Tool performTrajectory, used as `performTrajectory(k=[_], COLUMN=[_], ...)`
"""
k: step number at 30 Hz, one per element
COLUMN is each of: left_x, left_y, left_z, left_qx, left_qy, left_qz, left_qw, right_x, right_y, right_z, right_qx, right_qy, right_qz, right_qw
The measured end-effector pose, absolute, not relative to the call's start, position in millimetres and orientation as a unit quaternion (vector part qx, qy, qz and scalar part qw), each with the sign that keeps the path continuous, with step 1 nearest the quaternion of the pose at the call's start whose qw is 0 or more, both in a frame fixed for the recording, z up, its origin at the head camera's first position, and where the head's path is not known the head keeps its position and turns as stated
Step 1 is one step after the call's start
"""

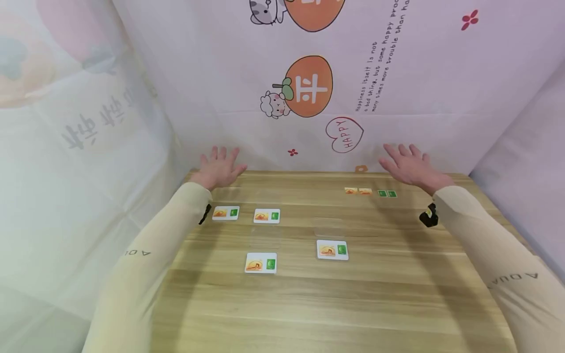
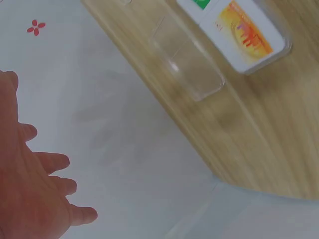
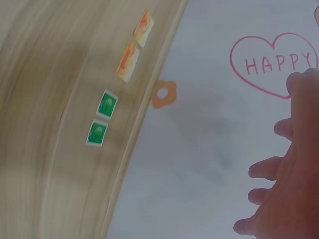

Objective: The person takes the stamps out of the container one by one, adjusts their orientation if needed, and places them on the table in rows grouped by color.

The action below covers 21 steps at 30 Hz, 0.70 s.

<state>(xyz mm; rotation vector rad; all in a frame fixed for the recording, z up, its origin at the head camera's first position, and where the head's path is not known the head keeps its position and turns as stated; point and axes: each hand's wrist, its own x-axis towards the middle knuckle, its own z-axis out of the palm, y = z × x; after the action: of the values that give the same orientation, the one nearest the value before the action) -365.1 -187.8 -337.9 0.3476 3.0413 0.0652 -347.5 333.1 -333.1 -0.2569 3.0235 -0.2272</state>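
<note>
My left hand (image 1: 219, 169) is held out over the far left edge of the table with fingers spread, holding nothing. On the far right my right hand (image 1: 410, 166) hovers the same way, also with spread fingers and nothing in it. Close to the left hand lies a white card-like piece (image 1: 226, 213) with an orange and a green picture; the left wrist view shows rounded corners and a clear plastic piece (image 2: 187, 59) beside it. Two small orange stamp-like pieces (image 3: 128, 60) and two green ones (image 3: 106, 104) lie near the right hand.
Three more white pieces with orange and green pictures lie on the wooden table (image 1: 331, 309): one back-centre (image 1: 267, 216), one front-left (image 1: 261, 263), one right (image 1: 332, 250). Clear plastic pieces (image 1: 328, 227) lie behind some. Printed white cloth (image 1: 247, 88) encloses the back and sides.
</note>
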Motion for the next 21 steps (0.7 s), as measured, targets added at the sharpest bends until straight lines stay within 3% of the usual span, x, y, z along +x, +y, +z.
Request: performTrajectory(k=[21], left_x=[-364], left_y=[-161], left_z=[-346], left_qx=[0.144], left_qy=[0.988], left_qz=[0.037], left_qw=[0.049], right_x=[-343], right_y=[309], right_z=[-346], right_qx=[-0.132], right_qy=[0.983], right_qz=[-0.126], right_qw=[0.006])
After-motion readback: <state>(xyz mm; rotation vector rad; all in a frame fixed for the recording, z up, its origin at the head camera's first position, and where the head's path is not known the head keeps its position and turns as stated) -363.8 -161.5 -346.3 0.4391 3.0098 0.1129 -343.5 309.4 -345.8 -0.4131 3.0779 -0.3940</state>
